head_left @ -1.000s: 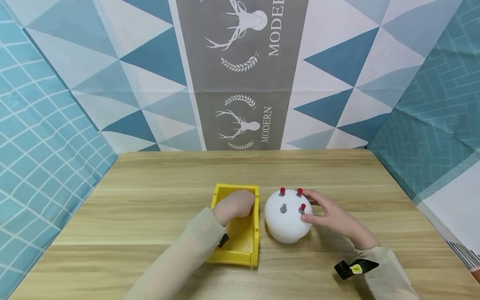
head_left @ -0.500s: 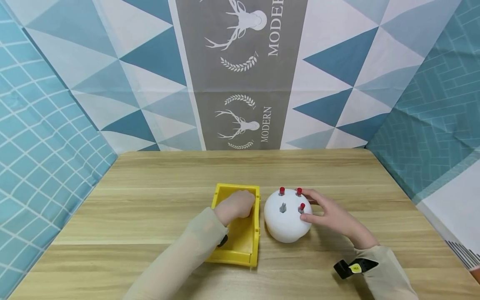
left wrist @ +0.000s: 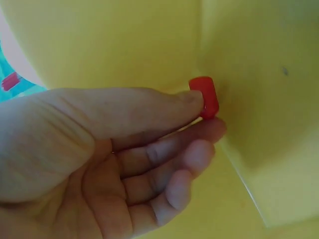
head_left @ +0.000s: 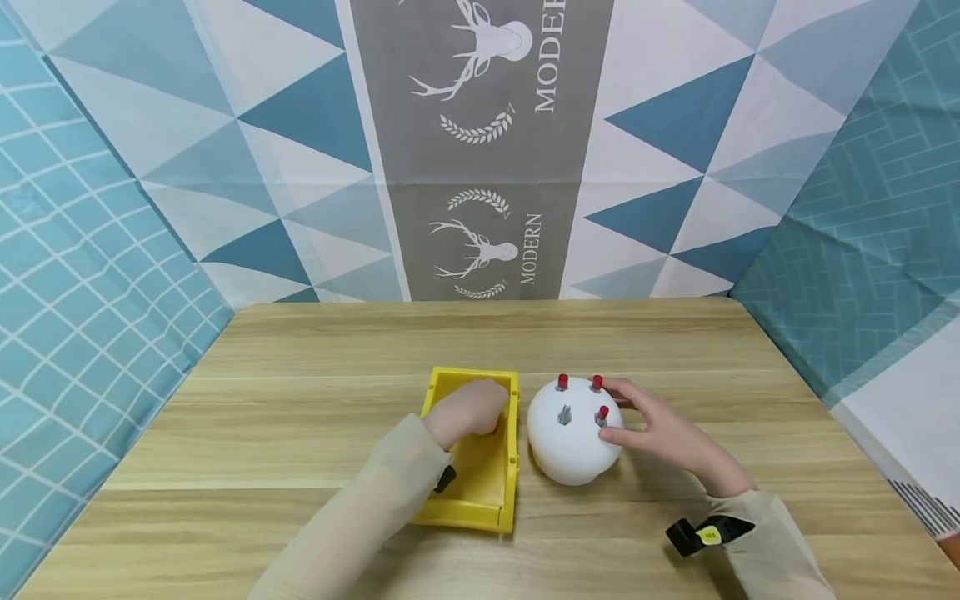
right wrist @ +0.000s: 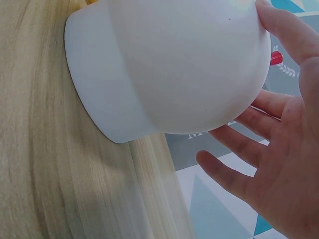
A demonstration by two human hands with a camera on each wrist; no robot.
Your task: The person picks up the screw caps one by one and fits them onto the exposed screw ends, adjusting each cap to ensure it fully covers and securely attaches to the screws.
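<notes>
Inside the yellow bin (head_left: 513, 479) my left hand (head_left: 472, 408) is lowered, its fingertips hidden in the head view. The left wrist view shows its thumb and index finger pinching a small red cap (left wrist: 210, 92). To the bin's right, a white dome-shaped object (head_left: 568, 454) stands on the table. From its top rise a bare metal stem (head_left: 566, 414) and three stems with red caps (head_left: 603, 412). My right hand (head_left: 667, 429) touches the dome's right side with spread, fairly straight fingers, its thumb just below the nearest red cap.
The wooden table (head_left: 300, 400) carries the bin and dome near its middle. Patterned cloth (head_left: 480, 150) hangs behind its far edge, with blue tiled cloth (head_left: 67, 250) at the left. A black wrist camera (head_left: 686, 537) sits on the right sleeve.
</notes>
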